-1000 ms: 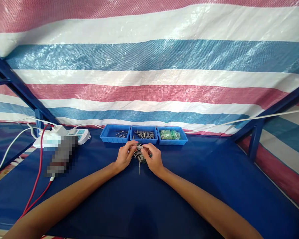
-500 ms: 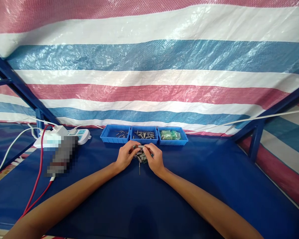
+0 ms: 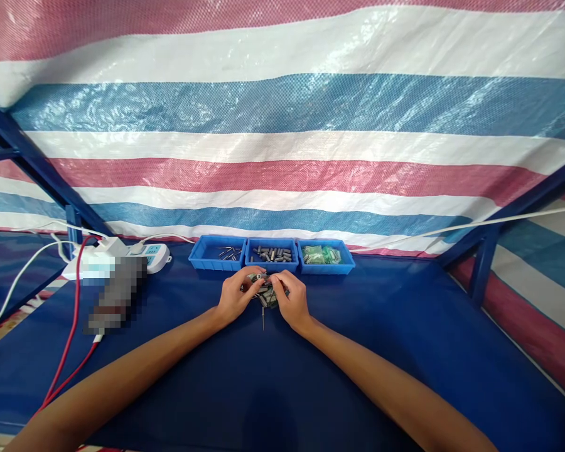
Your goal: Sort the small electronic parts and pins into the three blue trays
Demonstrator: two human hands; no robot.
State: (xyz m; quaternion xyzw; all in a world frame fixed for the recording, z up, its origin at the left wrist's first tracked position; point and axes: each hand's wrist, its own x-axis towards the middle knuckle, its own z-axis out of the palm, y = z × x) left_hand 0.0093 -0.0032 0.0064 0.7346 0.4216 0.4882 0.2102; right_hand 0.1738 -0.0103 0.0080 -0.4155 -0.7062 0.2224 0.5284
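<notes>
- Looks forward and slantingly down from the person's head, above the near side of the blue tabletop [image 3: 367, 301].
- Faces the striped sheet [image 3: 282, 107] behind.
- Catches left hand [image 3: 235, 294] and right hand [image 3: 292, 297] just below mid-frame.
- Sits back enough to include both forearms [image 3: 155, 358] and three blue bins [image 3: 327, 269].

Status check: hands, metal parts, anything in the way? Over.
Left hand pinching a metal part; right hand close beside it, grip unclear. Loose metal pile beneath. Blue bins just beyond.

Striped sheeting [image 3: 292, 103] brightly lit, glare patches across upper frame, blue tabletop [image 3: 395, 326] dimmer, soft shadow at lower centre, wide-angle distortion towards edges, object [image 3: 117, 292] at left pixelated, metal parts [image 3: 266, 295] at centre indistinct.
</notes>
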